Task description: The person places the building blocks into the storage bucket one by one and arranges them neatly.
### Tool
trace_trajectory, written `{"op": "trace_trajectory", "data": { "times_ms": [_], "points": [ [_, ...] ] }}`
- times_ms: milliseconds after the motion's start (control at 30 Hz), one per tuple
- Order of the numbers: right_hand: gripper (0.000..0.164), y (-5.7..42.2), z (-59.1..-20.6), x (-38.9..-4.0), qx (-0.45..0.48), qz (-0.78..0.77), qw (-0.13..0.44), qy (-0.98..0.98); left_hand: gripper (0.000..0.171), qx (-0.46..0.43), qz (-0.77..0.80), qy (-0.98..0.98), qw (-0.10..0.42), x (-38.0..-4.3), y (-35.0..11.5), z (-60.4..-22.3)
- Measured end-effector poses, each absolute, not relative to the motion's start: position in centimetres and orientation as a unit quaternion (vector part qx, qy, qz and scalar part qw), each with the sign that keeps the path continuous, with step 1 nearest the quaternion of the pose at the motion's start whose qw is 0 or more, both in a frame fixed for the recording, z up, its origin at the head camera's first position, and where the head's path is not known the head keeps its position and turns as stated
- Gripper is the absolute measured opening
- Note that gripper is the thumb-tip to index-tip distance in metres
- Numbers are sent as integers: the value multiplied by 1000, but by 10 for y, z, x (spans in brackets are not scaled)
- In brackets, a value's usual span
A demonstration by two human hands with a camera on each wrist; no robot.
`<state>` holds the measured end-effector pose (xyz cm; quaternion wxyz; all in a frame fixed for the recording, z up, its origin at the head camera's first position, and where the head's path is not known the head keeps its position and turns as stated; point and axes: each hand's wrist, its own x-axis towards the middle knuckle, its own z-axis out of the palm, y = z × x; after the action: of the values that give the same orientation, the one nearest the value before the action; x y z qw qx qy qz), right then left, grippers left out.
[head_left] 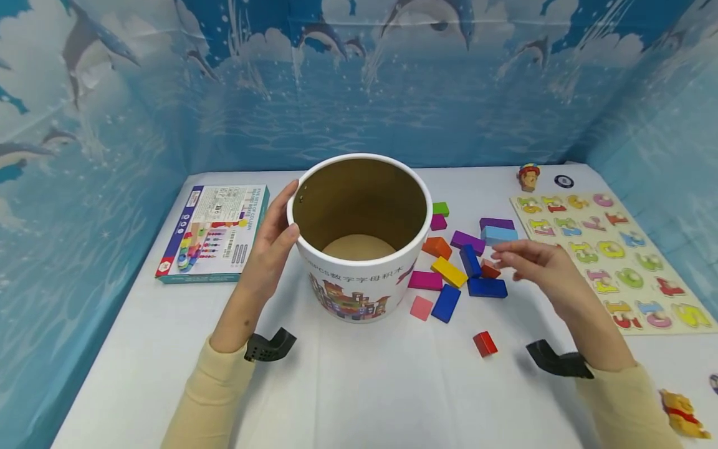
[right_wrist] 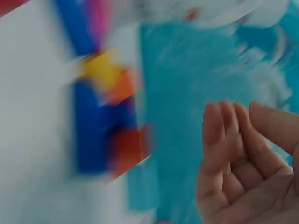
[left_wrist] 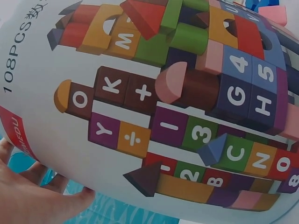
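Note:
A tall white bucket (head_left: 359, 274) with printed toy-block pictures stands on the table, its dark inside in view and no blocks visible on its floor. My left hand (head_left: 269, 249) holds it at the left side, thumb and fingers at the rim; the left wrist view shows the printed wall (left_wrist: 126, 135) filling most of the frame. My right hand (head_left: 538, 265) hovers by the right edge of a loose heap of coloured blocks, thumb near the bent fingers and nothing between them. Nearest to it are a light blue block (head_left: 498, 235), an orange-red block (head_left: 490, 269) and a dark blue block (head_left: 487, 287).
More blocks, such as a yellow one (head_left: 449, 272), lie right of the bucket; a red block (head_left: 485, 343) sits nearer. A boxed toy (head_left: 219, 231) lies left. At right are a number puzzle board (head_left: 611, 255), a small head figure (head_left: 528, 177) and a bear figure (head_left: 684, 413).

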<state>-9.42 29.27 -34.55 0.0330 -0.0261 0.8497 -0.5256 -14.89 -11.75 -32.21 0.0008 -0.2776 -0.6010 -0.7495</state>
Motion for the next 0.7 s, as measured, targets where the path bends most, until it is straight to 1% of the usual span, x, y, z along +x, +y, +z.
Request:
{"op": "trace_trajectory", "data": {
  "times_ms": [67,167,233,300,400,500,567,700],
  "points": [
    [44,307,-375,-86,65,-473,48,877,70,-278,-749,-601,2,-149,-119,-321],
    [56,317,-402,-78,128,-438,73,887,71,-278,-750,-601,7,-149,-120,-319],
    [60,318,-411,-76,117,-423,71,896,72,-277,-752,-598,10,-149,-120,-318],
    [60,316,-415,-76,81,-389,56,916,72,-276,-754,-596,11,-149,-120,-318],
    [53,311,-419,-75,42,-325,18,945,72,-275,-755,-595,9,-149,-118,-318],
    [46,306,-421,-74,26,-284,-12,958,72,-275,-755,-595,8,-149,-116,-319],
    [44,303,-419,-72,28,-291,-11,956,72,-274,-757,-594,8,-149,-115,-321],
    [49,294,-406,-72,23,-354,13,935,71,-274,-756,-594,7,-149,-116,-321]
  ]
}}
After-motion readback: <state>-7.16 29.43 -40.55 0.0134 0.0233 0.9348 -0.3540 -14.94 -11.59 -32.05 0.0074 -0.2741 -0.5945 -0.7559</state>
